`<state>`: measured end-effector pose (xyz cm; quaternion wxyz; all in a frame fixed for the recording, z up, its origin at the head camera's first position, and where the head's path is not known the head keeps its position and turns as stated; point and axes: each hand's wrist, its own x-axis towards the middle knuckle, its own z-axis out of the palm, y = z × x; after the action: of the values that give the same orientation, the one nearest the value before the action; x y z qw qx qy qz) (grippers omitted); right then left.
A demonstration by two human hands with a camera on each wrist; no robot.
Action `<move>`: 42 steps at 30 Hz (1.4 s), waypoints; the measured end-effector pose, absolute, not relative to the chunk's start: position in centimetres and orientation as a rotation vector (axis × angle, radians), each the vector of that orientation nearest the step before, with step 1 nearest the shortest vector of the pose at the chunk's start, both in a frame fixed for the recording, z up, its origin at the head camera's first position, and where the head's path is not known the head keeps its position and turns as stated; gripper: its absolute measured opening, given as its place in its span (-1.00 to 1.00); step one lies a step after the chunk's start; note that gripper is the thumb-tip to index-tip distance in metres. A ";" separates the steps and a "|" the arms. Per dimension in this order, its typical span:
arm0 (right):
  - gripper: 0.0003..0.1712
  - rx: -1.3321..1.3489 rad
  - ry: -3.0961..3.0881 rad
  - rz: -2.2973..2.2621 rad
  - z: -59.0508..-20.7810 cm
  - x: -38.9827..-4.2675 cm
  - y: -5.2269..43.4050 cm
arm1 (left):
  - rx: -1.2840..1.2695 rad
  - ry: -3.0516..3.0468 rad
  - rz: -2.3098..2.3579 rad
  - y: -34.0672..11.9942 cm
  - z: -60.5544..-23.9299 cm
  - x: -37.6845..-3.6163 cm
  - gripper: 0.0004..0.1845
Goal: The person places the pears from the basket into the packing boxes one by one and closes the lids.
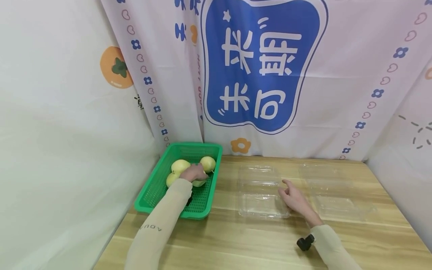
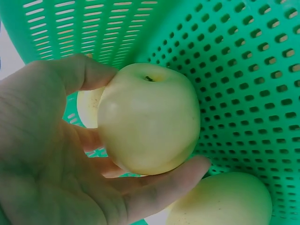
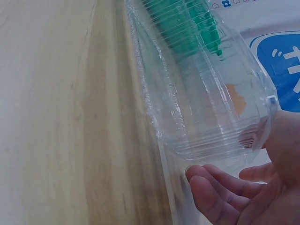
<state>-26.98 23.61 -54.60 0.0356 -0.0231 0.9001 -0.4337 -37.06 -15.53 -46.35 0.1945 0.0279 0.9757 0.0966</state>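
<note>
The left hand [image 2: 51, 159] curls thumb and fingers round a pale yellow-green apple [image 2: 147, 117] inside the green perforated plastic basket [image 2: 234, 70], while the right hand [image 1: 297, 200], fingers loosely spread, steadies the clear plastic clamshell box [image 1: 260, 195] beside its fingertips.

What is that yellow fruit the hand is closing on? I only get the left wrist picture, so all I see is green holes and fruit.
Observer: The head view shows the green basket sitting at the left end of a wooden table, with the left hand reaching into it.
Visitor: How many fruits are in there?
Observer: Four pale yellow fruits show from above; the held fruit is among them.
Visitor: And the other hand?
Observer: The right hand rests against the edge of a clear plastic box lying open on the table.
Visitor: Anything in that box?
Observer: No fruit shows in it in either view.
</note>
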 end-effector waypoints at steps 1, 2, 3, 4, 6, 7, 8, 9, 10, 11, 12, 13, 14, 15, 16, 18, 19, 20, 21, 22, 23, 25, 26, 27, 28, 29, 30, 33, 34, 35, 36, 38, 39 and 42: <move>-0.27 -0.068 2.769 -1.333 -54.5 -27.0 23.5 | 0.077 2.746 0.276 -15.5 -46.3 -37.1 -0.15; -0.28 -0.067 2.773 -1.339 -54.4 -27.1 23.5 | 0.076 2.758 0.284 -15.6 -46.3 -37.2 -0.16; -0.28 -0.067 2.780 -1.340 -54.4 -27.1 23.4 | 0.080 2.768 0.285 -15.6 -46.4 -37.2 -0.17; -0.28 -0.068 2.784 -1.342 -54.4 -27.2 23.3 | 0.082 2.775 0.289 -15.6 -46.4 -37.3 -0.18; -0.30 -0.056 2.790 -1.345 -54.4 -27.2 23.2 | 0.090 2.792 0.288 -15.7 -46.6 -37.4 -0.16; -0.31 -0.052 2.795 -1.340 -54.5 -27.3 23.2 | 0.092 2.800 0.289 -15.7 -46.8 -37.4 -0.15; -0.32 -0.050 2.797 -1.339 -54.5 -27.3 23.2 | 0.094 2.806 0.292 -15.8 -46.9 -37.4 -0.15; -0.32 -0.053 2.797 -1.333 -54.6 -27.3 23.2 | 0.096 2.813 0.296 -15.8 -47.0 -37.4 -0.14; -0.32 -0.050 2.796 -1.333 -54.6 -27.3 23.2 | 0.097 2.818 0.300 -15.8 -47.1 -37.4 -0.13; -0.33 -0.043 2.792 -1.337 -54.7 -27.3 23.2 | 0.100 2.823 0.308 -15.8 -47.2 -37.4 -0.13; -0.34 -0.040 2.793 -1.339 -54.7 -27.4 23.2 | 0.099 2.825 0.312 -15.8 -47.2 -37.4 -0.13; -0.34 -0.038 2.792 -1.345 -54.7 -27.4 23.2 | 0.102 2.826 0.318 -15.8 -47.3 -37.5 -0.14; -0.34 -0.038 2.790 -1.352 -54.7 -27.4 23.2 | 0.101 2.824 0.323 -15.8 -47.3 -37.5 -0.15; -0.34 -0.047 2.786 -1.357 -54.7 -27.4 23.3 | 0.096 2.819 0.322 -15.7 -47.3 -37.6 -0.16; -0.34 -0.043 2.780 -1.368 -54.7 -27.4 23.3 | 0.089 2.812 0.320 -15.7 -47.3 -37.6 -0.17; -0.35 -0.041 2.770 -1.386 -54.7 -27.4 23.3 | 0.071 2.797 0.311 -15.7 -47.4 -37.8 -0.19; -0.35 -0.040 2.762 -1.395 -54.7 -27.4 23.3 | 0.063 2.790 0.311 -15.6 -47.4 -37.9 -0.20; -0.36 -0.040 2.754 -1.402 -54.7 -27.5 23.4 | 0.058 2.786 0.307 -15.6 -47.4 -37.9 -0.19; -0.37 -0.035 2.747 -1.410 -54.7 -27.5 23.4 | 0.056 2.786 0.305 -15.5 -47.5 -38.0 -0.19; -0.38 -0.022 2.742 -1.420 -54.7 -27.6 23.5 | 0.057 2.790 0.301 -15.5 -47.5 -38.2 -0.19; -0.40 -0.007 2.736 -1.432 -54.7 -27.6 23.5 | 0.061 2.796 0.297 -15.4 -47.5 -38.3 -0.18; -0.43 0.010 2.729 -1.448 -54.6 -27.7 23.6 | 0.074 2.819 0.289 -15.2 -47.6 -38.5 -0.20; -0.45 0.013 2.725 -1.456 -54.6 -27.8 23.6 | 0.083 2.829 0.278 -15.2 -47.7 -38.6 -0.22; -0.46 0.016 2.722 -1.465 -54.7 -27.8 23.6 | 0.083 2.836 0.269 -15.1 -47.7 -38.7 -0.26; -0.47 0.019 2.718 -1.474 -54.7 -27.8 23.6 | 0.083 2.840 0.259 -15.1 -47.8 -38.7 -0.29; -0.49 0.021 2.720 -1.480 -54.7 -27.8 23.5 | 0.090 2.842 0.252 -15.1 -47.9 -38.8 -0.33; -0.49 0.018 2.723 -1.483 -54.8 -27.8 23.4 | 0.093 2.841 0.244 -15.1 -47.9 -38.8 -0.38; -0.51 0.027 2.727 -1.505 -55.0 -27.8 23.1 | 0.100 2.820 0.238 -15.3 -48.0 -38.7 -0.45; -0.52 0.031 2.734 -1.506 -55.1 -27.8 23.0 | 0.101 2.812 0.240 -15.4 -48.0 -38.7 -0.46; -0.52 0.032 2.744 -1.503 -55.3 -27.8 23.0 | 0.105 2.804 0.243 -15.5 -48.0 -38.6 -0.46; -0.53 0.040 2.751 -1.506 -55.4 -27.8 22.8 | 0.103 2.796 0.251 -15.7 -48.0 -38.5 -0.47; -0.54 0.052 2.773 -1.505 -55.6 -27.9 22.7 | 0.103 2.785 0.270 -15.8 -47.9 -38.4 -0.45; -0.55 0.054 2.781 -1.507 -55.7 -27.9 22.6 | 0.104 2.781 0.275 -15.9 -47.8 -38.3 -0.44; -0.56 0.071 2.795 -1.520 -56.0 -28.0 22.4 | 0.105 2.763 0.287 -16.2 -47.8 -38.1 -0.40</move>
<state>-27.99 22.36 -56.00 -0.0205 0.0223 0.8781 -0.4775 -38.10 -16.16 -47.76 0.1799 0.0370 0.9777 0.1014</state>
